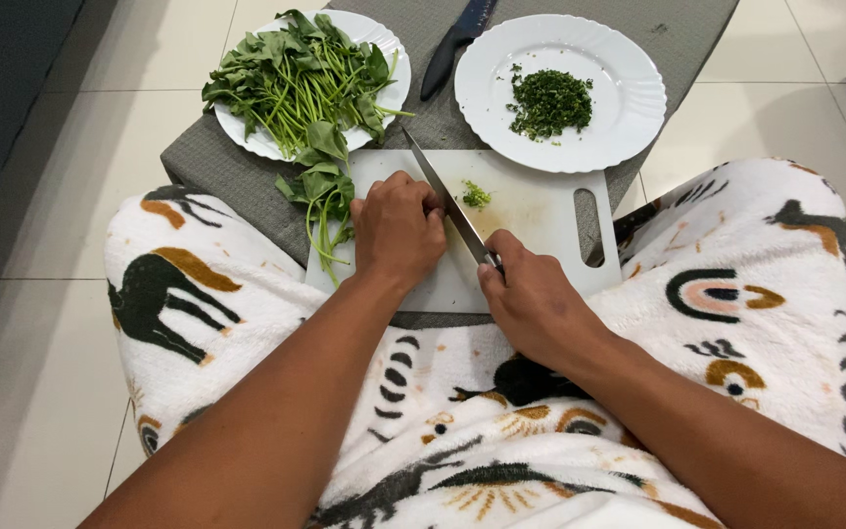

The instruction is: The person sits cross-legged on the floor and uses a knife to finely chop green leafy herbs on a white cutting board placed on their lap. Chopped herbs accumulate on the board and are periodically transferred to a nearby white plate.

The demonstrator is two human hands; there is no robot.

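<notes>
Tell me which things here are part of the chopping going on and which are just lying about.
In use:
- right hand holding the knife
- left hand pressing the bunch of greens
- white cutting board
- plate of whole leafy stems
- plate of chopped greens

Lying about:
- second, dark-handled knife between the plates
- grey cloth underneath
- patterned blanket over the lap

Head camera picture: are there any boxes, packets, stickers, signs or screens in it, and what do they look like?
None: no package, label, sign or screen shows in this view.
What is there instead: a white plastic cutting board, two round white plates with green leaves and chopped greens, and a steel knife in the right hand.
</notes>
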